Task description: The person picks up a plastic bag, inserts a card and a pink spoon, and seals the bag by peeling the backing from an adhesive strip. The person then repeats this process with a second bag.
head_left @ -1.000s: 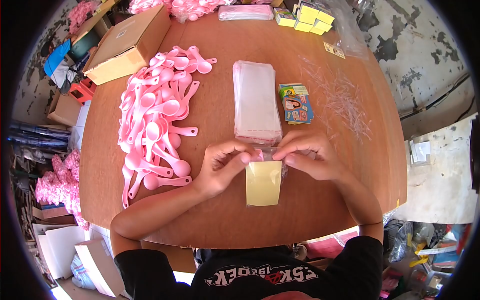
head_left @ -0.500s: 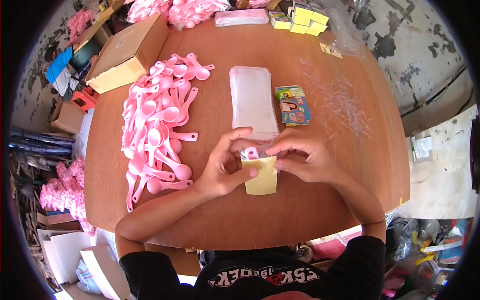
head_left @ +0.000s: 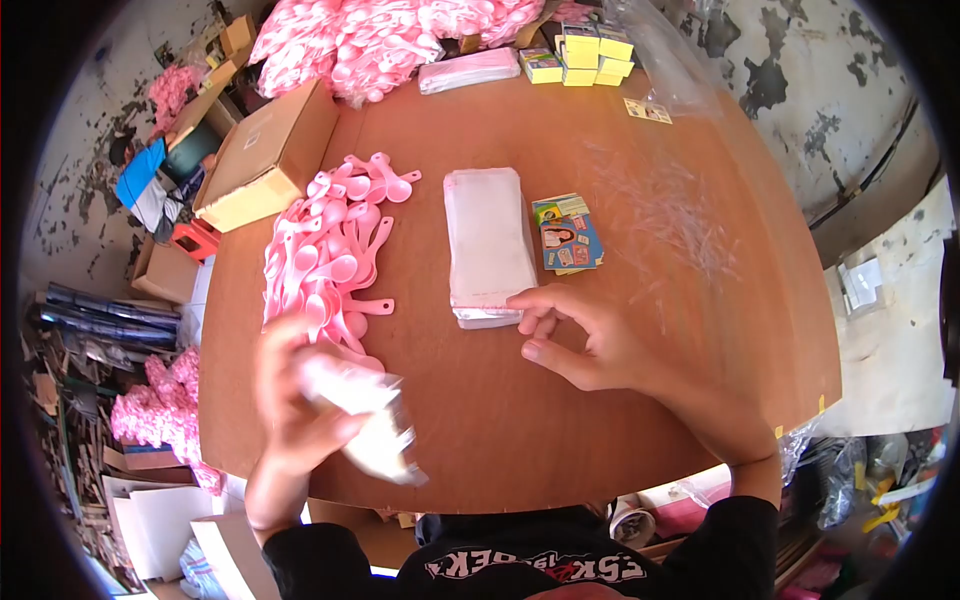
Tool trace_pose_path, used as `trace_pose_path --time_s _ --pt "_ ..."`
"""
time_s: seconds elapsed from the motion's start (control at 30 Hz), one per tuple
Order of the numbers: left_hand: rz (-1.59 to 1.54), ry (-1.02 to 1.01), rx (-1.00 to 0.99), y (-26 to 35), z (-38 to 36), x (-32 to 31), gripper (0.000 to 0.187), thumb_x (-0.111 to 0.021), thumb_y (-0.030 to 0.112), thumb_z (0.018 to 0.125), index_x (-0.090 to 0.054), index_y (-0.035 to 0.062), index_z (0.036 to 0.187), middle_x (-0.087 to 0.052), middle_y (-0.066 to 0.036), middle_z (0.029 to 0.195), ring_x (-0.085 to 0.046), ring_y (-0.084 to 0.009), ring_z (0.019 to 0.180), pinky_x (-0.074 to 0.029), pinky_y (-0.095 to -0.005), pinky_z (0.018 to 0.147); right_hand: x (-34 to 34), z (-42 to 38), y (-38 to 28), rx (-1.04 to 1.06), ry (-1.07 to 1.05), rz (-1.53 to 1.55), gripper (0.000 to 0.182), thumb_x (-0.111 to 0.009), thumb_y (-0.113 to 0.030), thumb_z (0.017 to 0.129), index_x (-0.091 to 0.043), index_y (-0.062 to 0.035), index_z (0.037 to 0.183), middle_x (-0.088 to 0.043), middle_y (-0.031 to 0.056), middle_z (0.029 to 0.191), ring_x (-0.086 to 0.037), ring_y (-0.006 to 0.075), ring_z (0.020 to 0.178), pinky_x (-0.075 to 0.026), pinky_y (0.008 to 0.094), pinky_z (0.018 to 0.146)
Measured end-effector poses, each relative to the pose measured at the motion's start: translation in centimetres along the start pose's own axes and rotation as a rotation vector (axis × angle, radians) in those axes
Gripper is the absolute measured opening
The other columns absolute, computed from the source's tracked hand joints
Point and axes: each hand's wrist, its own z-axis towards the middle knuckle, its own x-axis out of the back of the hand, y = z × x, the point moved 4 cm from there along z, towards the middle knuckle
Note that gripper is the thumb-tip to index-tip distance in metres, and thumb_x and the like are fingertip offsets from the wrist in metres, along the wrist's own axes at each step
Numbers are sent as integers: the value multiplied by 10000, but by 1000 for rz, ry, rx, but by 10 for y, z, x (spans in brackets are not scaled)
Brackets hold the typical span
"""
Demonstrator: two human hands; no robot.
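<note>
My left hand [head_left: 285,410], blurred by motion, grips a plastic-bagged pink measuring spoon [head_left: 370,415] with a card in it, at the near left of the table. The package is tilted and smeared, its details lost. Behind that hand lies a long heap of pink measuring spoons [head_left: 335,268]. My right hand [head_left: 590,340] is open, thumb and index finger apart, the index fingertip right at the near edge of a stack of clear plastic bags [head_left: 490,235]. Just right of the bags sits a small pile of printed cards [head_left: 572,240].
A cardboard box [head_left: 265,150] stands at the table's left edge. Bagged pink spoons [head_left: 370,45] are heaped at the back, beside yellow card stacks [head_left: 580,55]. Thin clear plastic strips [head_left: 690,230] are scattered on the right of the brown table [head_left: 480,430].
My left hand has swung left and nearer to me with the bagged spoon. The right hand has let go of it and stays near the bag stack. The view has shifted slightly.
</note>
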Motion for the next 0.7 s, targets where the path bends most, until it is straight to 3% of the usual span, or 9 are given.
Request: trace_pose_path --time_s 0.07,0.17,0.23,0.3,0.4,0.47,0.6,0.67,0.7 --pt "36 -8 -92 25 -52 50 781 -798 174 696 -379 -8 1330 -610 -111 1106 -649 -215 932 -544 -353 777 3 1 3 24 29 4 339 -666 -34 868 -580 -9 1195 -630 58 883 -620 119 752 -521 267 674" --pt "-35 229 -476 95 -116 111 691 -599 375 889 -377 3 1427 -578 -115 1173 -607 -242 931 -504 -336 842 9 3 1 6 61 -9 294 -642 -18 879 -588 -10 1168 -635 62 882 -620 118 729 -523 262 660" --pt "932 1333 -394 115 -261 205 687 -672 431 822 -504 -17 1315 -565 -165 1255 -597 -267 1070 -503 -399 950 13 5 0 31 80 -58 263 -621 -6 889 -596 -19 1151 -635 59 862 -619 115 723 -524 265 661" --pt "2080 1192 -244 101 -284 170 564 -750 127 786 -539 -27 1286 -539 -145 1239 -625 -225 918 -576 -352 721 15 4 6 18 121 -56 248 -620 -4 888 -604 -23 1134 -629 62 847 -622 123 722 -523 267 657" --pt "1288 1671 594 25 -475 252 508 -744 156 810 -535 -2 1246 -532 -167 1252 -593 -299 1053 -546 -423 906 12 3 16 25 178 -97 238 -628 5 867 -617 -29 1103 -619 66 820 -628 152 719 -527 284 658" --pt "1085 1951 810 -37 -523 224 491 -731 162 824 -536 -3 1243 -537 -169 1253 -584 -299 1073 -538 -422 915 9 1 18 43 199 -132 244 -637 12 849 -623 -31 1088 -614 67 808 -631 172 717 -531 300 662" --pt "940 2163 674 -109 -530 178 459 -707 174 850 -537 -7 1236 -548 -172 1255 -566 -300 1111 -521 -421 934 -4 2 7 235 140 -549 319 -698 -26 781 -637 -60 1093 -616 101 1013 -612 265 958 -524 376 780" --pt "997 2157 443 -105 -502 176 443 -695 179 864 -537 -9 1233 -553 -173 1256 -557 -300 1130 -513 -421 943 -12 0 7 271 58 -728 400 -728 -169 794 -620 -75 1167 -550 130 1259 -488 331 1225 -432 489 975" --pt "1055 2129 286 -90 -477 177 436 -689 182 871 -537 -10 1231 -555 -174 1257 -552 -300 1139 -509 -420 947 -15 0 7 275 46 -733 400 -728 -169 794 -620 -75 1167 -550 130 1259 -488 331 1225 -432 489 975"
